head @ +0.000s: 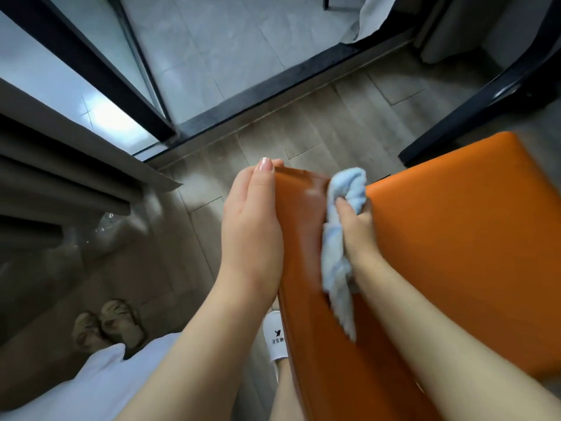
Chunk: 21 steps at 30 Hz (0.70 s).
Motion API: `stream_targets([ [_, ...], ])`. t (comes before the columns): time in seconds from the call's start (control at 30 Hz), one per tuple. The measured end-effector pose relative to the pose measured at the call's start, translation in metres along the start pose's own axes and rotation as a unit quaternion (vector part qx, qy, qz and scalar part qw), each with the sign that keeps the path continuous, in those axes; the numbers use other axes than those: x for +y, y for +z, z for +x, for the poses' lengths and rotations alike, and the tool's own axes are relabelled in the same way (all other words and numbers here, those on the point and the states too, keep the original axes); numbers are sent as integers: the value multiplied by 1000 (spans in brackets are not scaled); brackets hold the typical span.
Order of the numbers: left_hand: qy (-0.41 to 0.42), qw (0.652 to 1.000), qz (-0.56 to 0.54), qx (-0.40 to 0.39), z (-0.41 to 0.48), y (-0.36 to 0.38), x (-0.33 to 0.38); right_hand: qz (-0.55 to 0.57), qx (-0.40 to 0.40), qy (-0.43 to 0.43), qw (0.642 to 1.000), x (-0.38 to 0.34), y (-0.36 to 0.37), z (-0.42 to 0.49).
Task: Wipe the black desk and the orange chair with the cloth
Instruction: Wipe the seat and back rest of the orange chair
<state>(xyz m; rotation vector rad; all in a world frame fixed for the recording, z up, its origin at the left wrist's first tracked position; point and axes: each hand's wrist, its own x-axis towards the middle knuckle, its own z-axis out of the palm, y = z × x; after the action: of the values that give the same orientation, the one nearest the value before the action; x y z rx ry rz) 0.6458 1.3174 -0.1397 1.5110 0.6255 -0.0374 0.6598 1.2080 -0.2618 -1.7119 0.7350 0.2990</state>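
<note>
The orange chair [455, 244] fills the right half of the head view, its smooth seat to the right and its backrest running toward me in the middle. My left hand [253, 226] grips the outer top corner of the backrest, thumb on its edge. My right hand [356, 229] holds a bunched light blue cloth [340, 253] pressed against the inner face of the backrest; a loose end of the cloth hangs down toward me. A black desk leg or frame [473, 107] crosses the upper right, behind the chair.
Grey curtains [60, 165] hang at the left beside a black-framed glass sliding door [100, 74]. A pair of tan sandals [106, 326] lies on the wooden floor at lower left. My foot in a white slipper [274, 338] stands beside the chair.
</note>
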Motion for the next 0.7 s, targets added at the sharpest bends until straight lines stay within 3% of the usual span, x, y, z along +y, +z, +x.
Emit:
stream_targets([
  [0.1,-19,999,-27,-17,-1,-1,-4,90,-80,-199,973,-35,-6,-74],
  [0.17,-20,999,-27,-20,-3,-1,-1,69,-72,-250,963,-37,-6,-79],
  [0.2,-15,1000,-10,-12,-4,-1,1,51,-51,-238,969,-33,-4,-62],
  [0.3,-25,999,10,-17,-9,-2,2,2,3,-72,997,-29,3,-14],
  [0.37,-39,999,-4,-22,-7,0,3,-26,25,-132,991,-36,4,-33],
  [0.5,-79,986,-145,-30,-9,6,8,37,-38,-304,951,-56,-5,-101],
  [0.57,-80,990,-112,-13,-10,5,7,11,-15,-287,958,-54,-2,-79],
  [0.67,-73,996,-58,8,-14,4,6,-40,15,-128,991,-47,6,-37],
  [0.7,-77,995,-69,1,-13,5,6,-52,27,-140,988,-46,5,-45],
])
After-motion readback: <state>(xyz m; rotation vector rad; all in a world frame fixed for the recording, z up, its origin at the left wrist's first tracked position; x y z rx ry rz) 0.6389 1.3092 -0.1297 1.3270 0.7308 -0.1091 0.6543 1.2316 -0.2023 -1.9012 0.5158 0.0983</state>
